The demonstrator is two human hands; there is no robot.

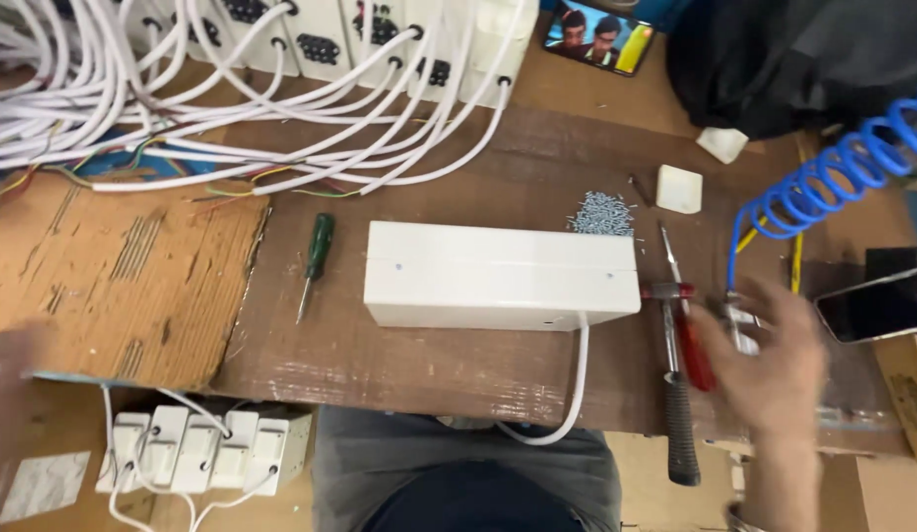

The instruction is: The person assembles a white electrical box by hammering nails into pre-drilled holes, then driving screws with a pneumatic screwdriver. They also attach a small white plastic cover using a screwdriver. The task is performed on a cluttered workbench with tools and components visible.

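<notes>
Your right hand (pixel 769 360) is at the right side of the brown worktop (pixel 429 360), blurred, fingers spread wide and holding nothing. It sits over a small metal tool (pixel 739 323) and just right of the red-handled tool (pixel 691 345); whether it touches either cannot be told. The hammer (pixel 675 394) lies beside those, its head near the right end of the white box, its black grip pointing toward you.

Your left hand (pixel 10 379) shows only as a blur at the left edge, over the cardboard sheet (pixel 114 286); its state cannot be told.

The long white box (pixel 500 274) lies flat mid-table, a white cable (pixel 567 394) leaving its near right side and looping toward you. A pile of small screws (pixel 603 213) sits just beyond its far right corner. The green-handled screwdriver (pixel 316 261) lies left of the box, apart from it. A blue coiled hose (pixel 833 177) hangs at far right. White cables (pixel 232 108) crowd the far left.
</notes>
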